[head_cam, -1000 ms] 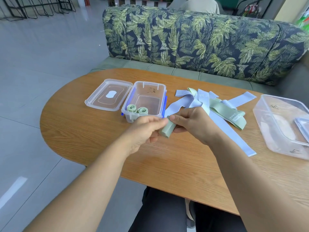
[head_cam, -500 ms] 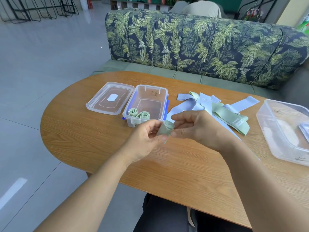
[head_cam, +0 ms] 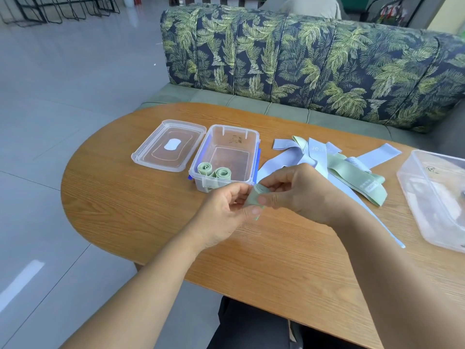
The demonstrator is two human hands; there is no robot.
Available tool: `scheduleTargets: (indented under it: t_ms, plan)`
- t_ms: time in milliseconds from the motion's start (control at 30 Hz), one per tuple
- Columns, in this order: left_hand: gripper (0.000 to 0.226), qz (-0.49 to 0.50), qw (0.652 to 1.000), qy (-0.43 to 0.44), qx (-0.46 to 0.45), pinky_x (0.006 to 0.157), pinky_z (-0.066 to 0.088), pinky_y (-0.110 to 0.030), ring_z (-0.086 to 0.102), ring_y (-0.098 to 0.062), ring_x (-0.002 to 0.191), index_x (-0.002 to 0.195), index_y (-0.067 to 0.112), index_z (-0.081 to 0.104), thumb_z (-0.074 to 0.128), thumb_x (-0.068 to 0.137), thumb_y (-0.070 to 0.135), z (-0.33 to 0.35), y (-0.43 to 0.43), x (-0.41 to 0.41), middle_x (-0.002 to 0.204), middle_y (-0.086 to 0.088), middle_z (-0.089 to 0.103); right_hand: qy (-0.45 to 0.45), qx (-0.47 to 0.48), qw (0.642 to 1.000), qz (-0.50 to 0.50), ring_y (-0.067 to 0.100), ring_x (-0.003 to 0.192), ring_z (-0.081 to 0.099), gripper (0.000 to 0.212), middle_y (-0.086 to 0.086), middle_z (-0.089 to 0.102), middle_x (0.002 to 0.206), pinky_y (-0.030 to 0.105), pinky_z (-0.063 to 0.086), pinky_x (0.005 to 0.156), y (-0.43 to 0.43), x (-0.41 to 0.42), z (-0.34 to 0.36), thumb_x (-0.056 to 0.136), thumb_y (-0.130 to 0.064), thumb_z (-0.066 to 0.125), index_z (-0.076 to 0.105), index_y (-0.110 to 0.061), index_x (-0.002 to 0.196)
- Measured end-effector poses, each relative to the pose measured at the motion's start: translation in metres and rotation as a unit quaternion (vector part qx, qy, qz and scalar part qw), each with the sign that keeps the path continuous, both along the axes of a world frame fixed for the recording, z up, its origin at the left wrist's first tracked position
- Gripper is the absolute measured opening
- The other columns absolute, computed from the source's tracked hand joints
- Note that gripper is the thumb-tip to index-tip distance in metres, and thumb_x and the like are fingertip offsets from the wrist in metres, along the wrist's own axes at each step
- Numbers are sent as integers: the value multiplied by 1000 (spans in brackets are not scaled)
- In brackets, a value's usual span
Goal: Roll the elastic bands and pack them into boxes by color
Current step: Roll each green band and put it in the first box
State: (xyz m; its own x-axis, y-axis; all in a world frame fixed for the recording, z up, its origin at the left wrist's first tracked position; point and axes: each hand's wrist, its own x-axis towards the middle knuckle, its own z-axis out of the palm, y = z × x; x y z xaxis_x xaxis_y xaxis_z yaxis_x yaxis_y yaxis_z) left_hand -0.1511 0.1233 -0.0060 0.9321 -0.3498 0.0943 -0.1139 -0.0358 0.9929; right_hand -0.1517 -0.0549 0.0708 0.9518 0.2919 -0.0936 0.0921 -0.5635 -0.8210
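The task looks partly done, with the green side further along than the blue. The left hand (head_cam: 221, 210) and the right hand (head_cam: 302, 192) meet just above the oval wooden tabletop (head_cam: 125, 197), and both pinch a small pale-green rolled elastic band (head_cam: 254, 197) between thumb and fingertips. The roll looks tight and nearly finished, with only a short tail showing at its lower edge. Just beyond the hands stands a clear rectangular plastic box with blue clips (head_cam: 234, 127). Two finished pale-green rolls (head_cam: 214, 172) lie side by side in its near corner, and most of its floor is bare. Its clear flat lid (head_cam: 169, 144) lies beside it on the left. To the right of that box is the pile yet to be handled. Several light-blue flat bands (head_cam: 284, 162) lie unrolled and crossed over one another, and at least one loose pale-green flat band (head_cam: 352, 177) lies across them. At the far right edge sits a second clear plastic box (head_cam: 425, 197); its contents are too blurred to make out, so I cannot tell whether any blue rolls are packed there. By this reading, the held roll goes into the near box next, then the remaining green, then all the blue.
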Motion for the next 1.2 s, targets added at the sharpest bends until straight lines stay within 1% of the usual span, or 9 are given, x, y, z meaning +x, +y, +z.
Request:
scheduleTargets:
  t_ms: [267, 400, 500, 567, 633, 700, 800, 933, 1200]
  plan:
    - [36, -4, 1000, -2, 16, 94, 51, -38, 68, -20, 97, 109, 12, 67, 75, 75, 20, 16, 15, 21, 105, -4, 73, -21, -22, 999, 29, -1, 53, 50, 11, -11, 62, 62, 14, 41, 56, 8, 30, 7, 81, -12, 79, 74, -16, 90]
    - [34, 33, 998, 8, 49, 97, 51, -31, 66, -15, 106, 112, 14, 68, 78, 80, 15, 44, 45, 58, 111, -3, 72, -72, -40, 997, 6, 6, 56, 52, 12, -13, 60, 58, 26, 47, 60, 11, 54, 18, 79, -14, 80, 73, -21, 85]
    - [15, 112, 986, -28, 122, 89, 49, -21, 66, -8, 97, 101, 19, 71, 72, 86, 14, 52, 60, 94, 104, 1, 73, -126, -86, 988, -10, 2, 58, 50, 18, -4, 63, 71, 12, 43, 58, 13, 78, 23, 78, -16, 82, 75, -13, 94]
    - [10, 113, 971, -33, 209, 87, 46, -18, 62, 1, 92, 91, 30, 72, 74, 84, 23, 44, 57, 113, 99, 9, 72, -140, -115, 983, -13, 13, 65, 54, 20, 3, 66, 76, 21, 49, 65, 17, 92, 21, 77, -15, 83, 75, -9, 94]
    - [10, 89, 947, -33, 308, 100, 42, -29, 57, -5, 110, 85, 44, 70, 76, 77, 43, 31, 51, 127, 96, 24, 69, -149, -163, 975, -1, 23, 73, 59, 21, 5, 68, 79, 31, 50, 72, 22, 104, 14, 76, -15, 83, 75, -7, 93]
    - [20, 55, 921, -10, 386, 104, 38, -34, 42, -13, 121, 93, 50, 68, 76, 75, 53, 25, 44, 131, 92, 31, 62, -133, -209, 969, 12, 20, 78, 58, 21, -3, 64, 76, 30, 49, 72, 27, 111, 4, 76, -19, 83, 75, -12, 94]
    - [31, 23, 891, 13, 453, 102, 38, -31, 29, -17, 114, 105, 43, 68, 75, 76, 52, 25, 39, 131, 82, 28, 48, -95, -271, 957, 30, 13, 89, 60, 25, -13, 65, 85, 28, 51, 79, 30, 114, -9, 75, -31, 82, 75, -26, 99]
    - [26, -12, 885, 24, 465, 102, 38, -32, 30, -21, 111, 101, 43, 71, 74, 77, 50, 23, 42, 136, 76, 32, 57, -100, -295, 948, 68, 10, 107, 51, 26, -11, 71, 98, 32, 44, 92, 33, 115, -24, 74, -34, 81, 76, -30, 100]
    - [19, -20, 896, 18, 443, 97, 34, -28, 29, -19, 110, 99, 45, 72, 73, 80, 49, 14, 48, 142, 85, 31, 66, -97, -281, 950, 94, 7, 106, 37, 20, -18, 66, 83, 34, 24, 102, 41, 119, -41, 75, -35, 81, 78, -34, 95]
